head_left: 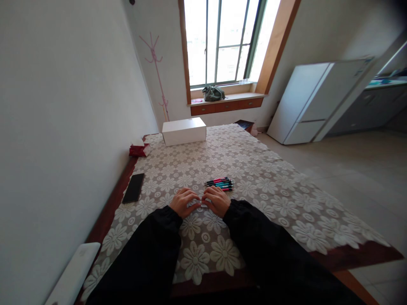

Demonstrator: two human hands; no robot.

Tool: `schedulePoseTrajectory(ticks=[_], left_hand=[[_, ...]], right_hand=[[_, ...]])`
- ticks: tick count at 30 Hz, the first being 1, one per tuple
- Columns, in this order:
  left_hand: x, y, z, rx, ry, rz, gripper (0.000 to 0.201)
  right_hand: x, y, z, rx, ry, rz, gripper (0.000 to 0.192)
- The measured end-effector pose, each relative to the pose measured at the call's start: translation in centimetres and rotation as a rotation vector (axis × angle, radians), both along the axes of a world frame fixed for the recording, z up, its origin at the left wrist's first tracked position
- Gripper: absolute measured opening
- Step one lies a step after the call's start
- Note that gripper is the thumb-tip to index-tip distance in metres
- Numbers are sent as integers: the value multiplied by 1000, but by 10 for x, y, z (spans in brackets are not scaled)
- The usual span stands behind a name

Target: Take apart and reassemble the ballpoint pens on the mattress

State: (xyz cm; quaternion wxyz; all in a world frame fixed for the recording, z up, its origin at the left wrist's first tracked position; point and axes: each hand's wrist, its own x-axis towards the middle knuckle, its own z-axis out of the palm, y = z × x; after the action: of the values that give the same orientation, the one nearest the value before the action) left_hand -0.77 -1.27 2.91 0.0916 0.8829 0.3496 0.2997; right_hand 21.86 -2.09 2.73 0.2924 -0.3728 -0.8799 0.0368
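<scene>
My left hand (185,202) and my right hand (216,201) rest close together over the lace tablecloth (190,169), fingertips nearly meeting. Both have curled fingers, with thumbs drawn in toward the fingertips. A thin, light-coloured piece (204,206) shows between the two thumbs; most of it is hidden, so its kind is unclear. Just beyond my right hand lies a small bunch of pens (219,182), several of them, in red, black and teal. My right fingers partly cover the near edge of that bunch.
A dark phone (133,188) lies to the left, with a red packet (139,150) farther back. A white box (184,131) stands at the table's far end. The wall (63,106) runs along the left side. A white refrigerator (308,101) stands beyond, right.
</scene>
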Motion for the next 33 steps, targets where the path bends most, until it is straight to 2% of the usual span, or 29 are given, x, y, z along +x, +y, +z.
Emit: schedulePoseTrajectory(ticks=[12, 17, 23, 27, 33], left_hand=[[3, 0, -1, 13, -28, -36, 17], [1, 2, -3, 46, -54, 15, 15], [1, 2, -4, 61, -55, 43, 16], [2, 2, -4, 64, -59, 52, 17], [1, 1, -3, 79, -62, 34, 14]], right_hand=[[1, 1, -3, -30, -10, 35, 17], [21, 11, 1, -29, -98, -39, 12], [41, 23, -1, -85, -185, -57, 8], [33, 19, -4, -94, -198, -37, 5], [12, 8, -7, -84, -35, 54, 13]])
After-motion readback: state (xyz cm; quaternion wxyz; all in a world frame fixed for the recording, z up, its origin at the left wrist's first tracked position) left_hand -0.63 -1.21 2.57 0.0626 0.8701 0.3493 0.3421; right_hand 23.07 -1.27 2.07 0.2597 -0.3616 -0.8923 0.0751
